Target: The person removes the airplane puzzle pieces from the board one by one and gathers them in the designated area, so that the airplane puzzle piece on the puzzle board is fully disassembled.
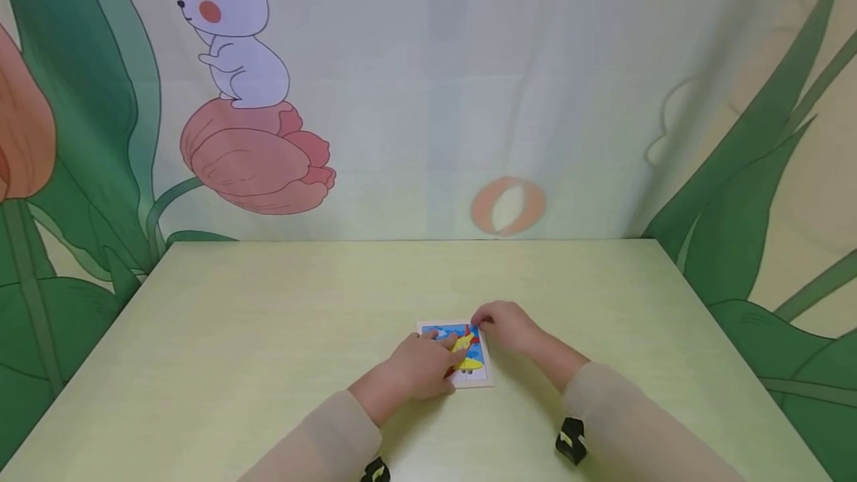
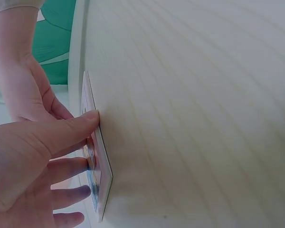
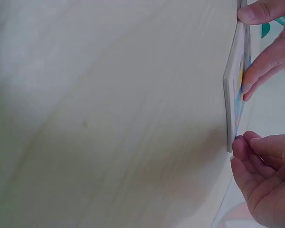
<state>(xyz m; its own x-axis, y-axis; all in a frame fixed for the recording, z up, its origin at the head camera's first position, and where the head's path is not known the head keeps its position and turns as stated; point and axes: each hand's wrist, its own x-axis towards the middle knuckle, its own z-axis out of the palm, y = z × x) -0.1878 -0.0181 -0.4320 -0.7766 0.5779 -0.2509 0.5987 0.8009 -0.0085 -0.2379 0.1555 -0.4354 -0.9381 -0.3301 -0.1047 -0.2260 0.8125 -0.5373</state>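
Note:
A small flat picture puzzle (image 1: 474, 352) with a pale frame lies on the table (image 1: 268, 363); its picture has a yellow plane on blue. My left hand (image 1: 416, 367) spreads over its left part, the fingers resting on the picture and hiding some of it. In the left wrist view, the thumb presses on the near edge of the puzzle (image 2: 103, 183). My right hand (image 1: 512, 327) is at the puzzle's far right corner. Its fingers curl and the thumb meets them there, pinching at the corner, as the right hand (image 3: 270, 178) shows in the right wrist view.
A black wrist device (image 1: 571, 441) sits at the right sleeve, another (image 1: 376, 470) at the left. Behind the table's far edge hangs a printed cloth (image 1: 402, 95) with a rabbit, flowers and green leaves.

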